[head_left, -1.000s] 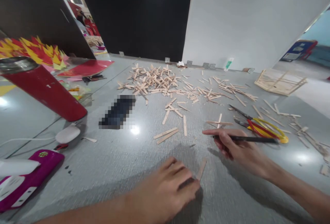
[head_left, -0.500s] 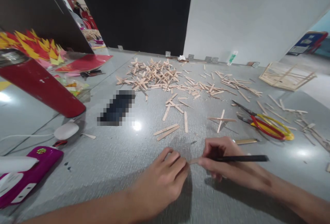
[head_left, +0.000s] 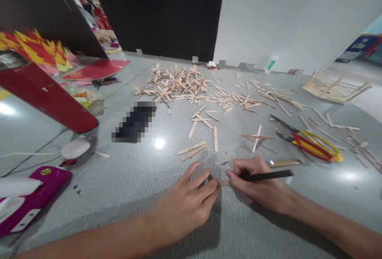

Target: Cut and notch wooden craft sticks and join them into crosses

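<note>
A short wooden stick (head_left: 225, 183) lies on the grey table between my hands. My left hand (head_left: 191, 199) rests at its left end, with fingertips closed down on it and a small dark piece beside the index finger. My right hand (head_left: 259, 181) grips a black pen-like tool (head_left: 270, 175), its tip hidden by the fingers, and touches the stick's right end. Just beyond lie two parallel sticks (head_left: 192, 150), one upright stick (head_left: 215, 139) and a crossed pair of sticks (head_left: 257, 137).
Behind is a heap of crossed sticks (head_left: 179, 82). Scissors and pliers (head_left: 313, 145) and a brass-coloured cutter (head_left: 285, 163) lie right. At left are a red cylinder (head_left: 59, 98), a purple device (head_left: 34, 199) and a blurred-out dark object (head_left: 135, 123). A stick frame (head_left: 337, 88) stands back right.
My right hand has moved slightly up and left with the black tool. The fingers of my left hand have spread a little, and a small dark piece now shows beside them.
</note>
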The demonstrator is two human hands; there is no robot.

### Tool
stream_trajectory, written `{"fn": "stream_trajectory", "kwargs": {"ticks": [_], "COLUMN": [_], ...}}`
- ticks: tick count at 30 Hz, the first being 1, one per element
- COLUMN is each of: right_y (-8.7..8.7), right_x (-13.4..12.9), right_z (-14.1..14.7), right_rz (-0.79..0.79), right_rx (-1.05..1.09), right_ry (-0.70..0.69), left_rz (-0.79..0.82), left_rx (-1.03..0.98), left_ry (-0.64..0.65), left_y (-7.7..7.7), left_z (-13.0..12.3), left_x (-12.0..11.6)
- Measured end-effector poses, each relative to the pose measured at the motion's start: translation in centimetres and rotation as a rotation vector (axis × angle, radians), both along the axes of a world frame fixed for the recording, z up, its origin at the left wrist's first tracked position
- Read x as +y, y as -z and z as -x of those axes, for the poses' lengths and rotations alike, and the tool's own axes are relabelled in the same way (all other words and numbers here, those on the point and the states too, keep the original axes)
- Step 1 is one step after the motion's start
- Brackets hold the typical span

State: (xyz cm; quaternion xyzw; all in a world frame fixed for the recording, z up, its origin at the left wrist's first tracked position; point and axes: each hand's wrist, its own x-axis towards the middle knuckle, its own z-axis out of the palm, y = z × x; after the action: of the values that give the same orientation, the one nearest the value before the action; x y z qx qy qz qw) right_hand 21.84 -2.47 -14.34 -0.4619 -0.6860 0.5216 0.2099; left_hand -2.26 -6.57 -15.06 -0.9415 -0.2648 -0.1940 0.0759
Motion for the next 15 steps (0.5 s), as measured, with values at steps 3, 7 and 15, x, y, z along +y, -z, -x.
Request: {"fn": "stream_trajectory", "kwargs": {"ticks": [3,7,15], "right_y": [0.1,0.6,1.1], "right_x": [0.1,0.1,0.0], "right_z": [0.0,0.1,-0.1], "right_rz": [0.006,-0.008,-0.05], "right_rx": [0.016,0.033,0.009], "right_ry": [0.007,0.018,0.013], "left_rz": [0.0,-0.007,-0.088], "left_rx": [0.005,0.04,-0.042], "left_ry": [0.006,-0.015,0.057], "left_y": [0.0,-0.2,-0.2], "left_z": [0.0,0.0,-0.6], "left_x": [0.1,0.1,-2.0]}}
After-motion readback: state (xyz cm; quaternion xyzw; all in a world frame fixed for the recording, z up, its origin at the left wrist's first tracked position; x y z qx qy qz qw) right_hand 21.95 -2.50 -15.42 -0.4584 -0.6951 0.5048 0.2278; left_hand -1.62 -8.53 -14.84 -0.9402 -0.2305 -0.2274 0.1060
